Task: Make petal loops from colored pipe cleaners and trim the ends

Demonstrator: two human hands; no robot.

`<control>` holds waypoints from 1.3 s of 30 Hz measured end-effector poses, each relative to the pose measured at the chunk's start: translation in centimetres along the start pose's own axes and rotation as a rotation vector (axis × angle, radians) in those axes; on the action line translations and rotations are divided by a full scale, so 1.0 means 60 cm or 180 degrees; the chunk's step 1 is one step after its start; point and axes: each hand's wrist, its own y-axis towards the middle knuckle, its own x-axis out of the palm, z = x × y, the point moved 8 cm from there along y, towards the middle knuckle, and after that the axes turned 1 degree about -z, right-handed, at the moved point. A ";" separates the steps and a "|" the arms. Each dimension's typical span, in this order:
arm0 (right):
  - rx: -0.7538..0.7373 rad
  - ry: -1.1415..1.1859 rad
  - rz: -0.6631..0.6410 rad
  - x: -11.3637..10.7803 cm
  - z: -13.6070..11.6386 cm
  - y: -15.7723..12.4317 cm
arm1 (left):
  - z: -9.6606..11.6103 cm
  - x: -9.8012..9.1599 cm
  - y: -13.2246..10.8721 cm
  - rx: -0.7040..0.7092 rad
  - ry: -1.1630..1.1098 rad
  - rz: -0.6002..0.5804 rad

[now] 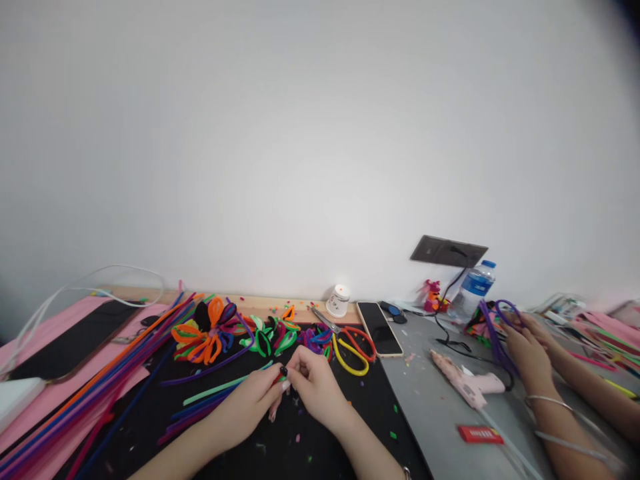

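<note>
My left hand (247,403) and my right hand (317,387) meet at the middle of the black mat (260,447). Both pinch a short green pipe cleaner piece (281,379) between their fingertips. A long green pipe cleaner (225,387) lies just left of my hands. Behind them sit bent pipe cleaner loops: an orange and purple flower shape (207,333) and green petals (270,340). Scissors with red and yellow handles (350,343) lie just beyond my right hand.
A bundle of long pipe cleaners (100,387) runs along the left. A phone (380,328), white cup (339,300), pink glue gun (465,383), red box (481,435) and water bottle (475,283) lie to the right. Another person's hands (525,353) work purple pipe cleaners there.
</note>
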 end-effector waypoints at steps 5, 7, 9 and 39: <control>-0.0031 -0.0120 -0.0123 0.004 -0.003 -0.001 | -0.004 0.001 -0.001 -0.0027 0.0117 -0.0038; -0.0001 -0.0039 -0.0182 0.006 -0.003 -0.001 | -0.004 0.003 -0.002 -0.0046 0.0121 -0.0085; 0.0042 0.0088 -0.0246 0.008 -0.002 -0.002 | -0.002 0.003 -0.004 -0.0059 0.0095 -0.0116; 0.0487 0.0852 -0.0261 0.018 0.027 0.001 | 0.002 0.005 -0.004 -0.0007 -0.0265 -0.0148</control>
